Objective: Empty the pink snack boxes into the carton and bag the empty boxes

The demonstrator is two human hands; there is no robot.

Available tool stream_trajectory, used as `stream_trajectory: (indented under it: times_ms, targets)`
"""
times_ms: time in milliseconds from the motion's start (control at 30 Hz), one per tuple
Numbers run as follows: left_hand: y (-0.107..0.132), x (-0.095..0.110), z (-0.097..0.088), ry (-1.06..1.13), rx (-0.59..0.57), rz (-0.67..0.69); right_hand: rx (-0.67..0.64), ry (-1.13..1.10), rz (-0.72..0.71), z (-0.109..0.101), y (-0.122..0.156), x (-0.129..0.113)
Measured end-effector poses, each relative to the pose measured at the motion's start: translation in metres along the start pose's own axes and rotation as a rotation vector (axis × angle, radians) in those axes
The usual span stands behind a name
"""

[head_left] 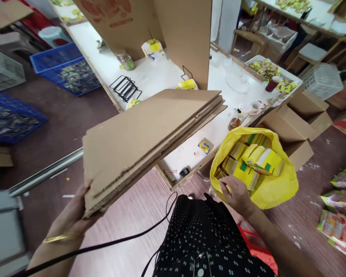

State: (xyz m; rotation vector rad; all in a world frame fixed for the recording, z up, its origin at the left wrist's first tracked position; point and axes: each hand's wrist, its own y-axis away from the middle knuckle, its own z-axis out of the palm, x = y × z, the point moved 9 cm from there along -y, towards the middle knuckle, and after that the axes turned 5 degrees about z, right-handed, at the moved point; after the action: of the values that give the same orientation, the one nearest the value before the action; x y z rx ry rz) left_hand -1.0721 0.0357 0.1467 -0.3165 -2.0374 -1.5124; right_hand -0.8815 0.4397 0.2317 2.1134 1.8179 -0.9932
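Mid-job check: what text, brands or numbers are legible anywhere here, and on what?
Nothing reads clearly.
On the upright cardboard box: red print, cut off and blurred.
On the yellow packs in the yellow bag: print too small.
On the small card on the white table: blurred.
On the flat cardboard stack in the left hand: no print shows.

The cardboard sheets (pixel 150 142) are flat, brown and corrugated, several stacked together, their edges slightly fanned at the far corner; the stack hangs in the air, tilted, its near corner gripped by the left hand (pixel 72 215); the yellow bag (pixel 279 192) is thin plastic, open at the top, its mouth folded outward; it is packed with yellow boxes (pixel 265 159) marked in green, some upright, one lying across the top; the right hand (pixel 236 194) rests at its near rim.
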Motion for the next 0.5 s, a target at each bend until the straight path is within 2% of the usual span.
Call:
stream_trajectory:
  times_ms: [100,167,267,367,500]
  targets:
    - [0.009,0.012,0.009,-0.017,0.026,0.014,0.019,-0.012,-0.025,-0.017,-0.021,0.018]
    - [0.012,0.004,0.014,-0.057,0.020,-0.017,0.041,0.000,-0.013,-0.027,-0.022,0.030]
    - [0.009,-0.020,0.018,-0.107,-0.021,-0.044,0.077,0.062,0.035,-0.042,-0.009,0.046]
    - [-0.007,-0.061,0.016,-0.133,-0.072,-0.086,0.125,0.152,0.110,-0.060,0.013,0.053]
    - [-0.051,-0.143,0.002,-0.160,-0.011,-0.210,0.172,0.286,0.228,-0.090,0.045,0.051]
